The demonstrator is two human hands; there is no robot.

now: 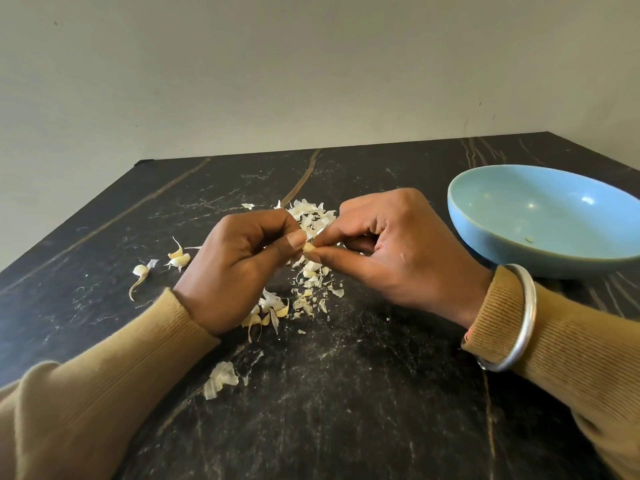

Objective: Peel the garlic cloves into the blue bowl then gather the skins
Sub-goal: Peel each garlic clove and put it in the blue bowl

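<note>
A small garlic clove (308, 248) is held between both hands above the dark table. My left hand (242, 265) pinches it with thumb and fingers. From the other side, my right hand (388, 251) pinches it between thumb and forefinger. Papery garlic skins (310, 216) lie scattered under and behind the hands, with more skins (304, 292) nearer me. Unpeeled cloves (178, 258) lie to the left, and another clove (140, 271) with a long tail lies further left. The blue bowl (485, 237) stands at the right, with only a tiny scrap inside.
A larger skin piece (221, 377) lies near the front. The black marbled table (346, 393) ends at a pale wall behind and has an edge at the left. A silver bangle (519, 317) circles my right wrist.
</note>
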